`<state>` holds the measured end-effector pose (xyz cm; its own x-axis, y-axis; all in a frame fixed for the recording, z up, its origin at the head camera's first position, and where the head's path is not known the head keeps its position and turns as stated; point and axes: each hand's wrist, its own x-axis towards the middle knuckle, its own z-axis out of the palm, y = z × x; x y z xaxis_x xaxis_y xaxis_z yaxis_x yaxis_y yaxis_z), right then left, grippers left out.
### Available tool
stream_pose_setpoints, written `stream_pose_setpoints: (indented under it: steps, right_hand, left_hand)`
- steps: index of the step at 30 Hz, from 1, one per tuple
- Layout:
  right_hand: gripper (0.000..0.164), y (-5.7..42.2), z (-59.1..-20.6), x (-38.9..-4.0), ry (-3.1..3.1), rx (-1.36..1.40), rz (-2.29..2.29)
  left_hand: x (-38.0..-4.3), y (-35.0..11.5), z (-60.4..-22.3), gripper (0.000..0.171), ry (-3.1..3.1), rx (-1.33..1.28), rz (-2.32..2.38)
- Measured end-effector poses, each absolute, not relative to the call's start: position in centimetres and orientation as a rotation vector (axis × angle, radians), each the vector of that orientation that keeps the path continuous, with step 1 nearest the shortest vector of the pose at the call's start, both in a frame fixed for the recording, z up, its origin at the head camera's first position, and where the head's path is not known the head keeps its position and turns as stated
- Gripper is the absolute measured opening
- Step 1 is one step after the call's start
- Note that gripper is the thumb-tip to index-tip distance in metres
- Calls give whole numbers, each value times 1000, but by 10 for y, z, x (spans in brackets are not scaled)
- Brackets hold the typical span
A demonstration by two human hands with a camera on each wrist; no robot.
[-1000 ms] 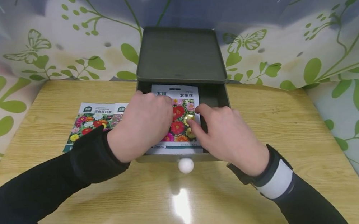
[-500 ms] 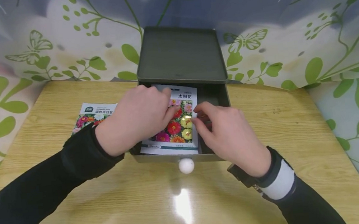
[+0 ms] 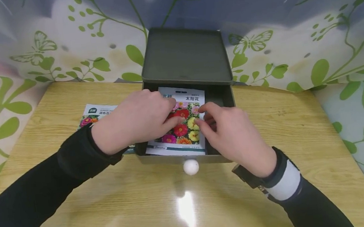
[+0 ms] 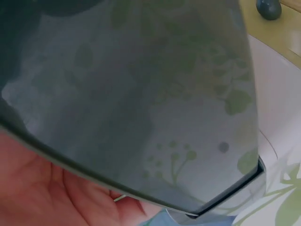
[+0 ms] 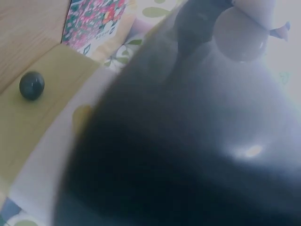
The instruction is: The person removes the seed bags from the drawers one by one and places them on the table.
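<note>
At the left, a long black cloth sleeve [image 3: 42, 196] crosses a glossy, pale yellow wooden table [image 3: 158, 210], and behind its cuff lies on the table a flat white packet with printed colourful flowers [image 3: 97, 110], partly covered by the arm. Next comes the bare left hand [image 3: 136, 118], which reaches over the left wall of a dark grey rectangular box [image 3: 173, 159]; its thumb and forefinger stand apart above the second flat white packet, printed with red, pink and yellow flowers [image 3: 181, 130]. Its other fingers are hidden, so I cannot tell whether they hold something. This second packet lies inside the box, with its lower edge near the front wall, where a round white knob [image 3: 191, 167] is fixed. The dark grey flat lid [image 3: 184, 56] stands raised behind. Further right, the bare right hand [image 3: 235, 134] is at the packet's right edge, thumb and forefinger apart, not clamped, the other fingers loosely bent; whether the tips touch it, I cannot tell
</note>
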<state>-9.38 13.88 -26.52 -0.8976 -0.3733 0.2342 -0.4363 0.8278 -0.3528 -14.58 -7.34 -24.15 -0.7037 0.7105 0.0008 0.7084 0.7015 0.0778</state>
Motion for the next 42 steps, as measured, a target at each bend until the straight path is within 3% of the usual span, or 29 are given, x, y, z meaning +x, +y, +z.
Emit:
stream_pose_setpoints:
  steps: [13,20,35,42]
  right_hand:
    - [22,151,-263,-97,-2641,586,1283]
    - [15,155,-262,-100,-2637,524,1238]
    - [39,160,-259,-101,-2623,329,1633]
    - [33,162,-260,-100,-2355,181,2008]
  left_hand:
    - [-147,-77,-242,39,2855,1261,188]
    - [-151,-81,-244,27,2798,1246,400]
    - [-149,-79,-246,27,2822,1099,465]
    - [-148,-80,-246,25,2896,1100,487]
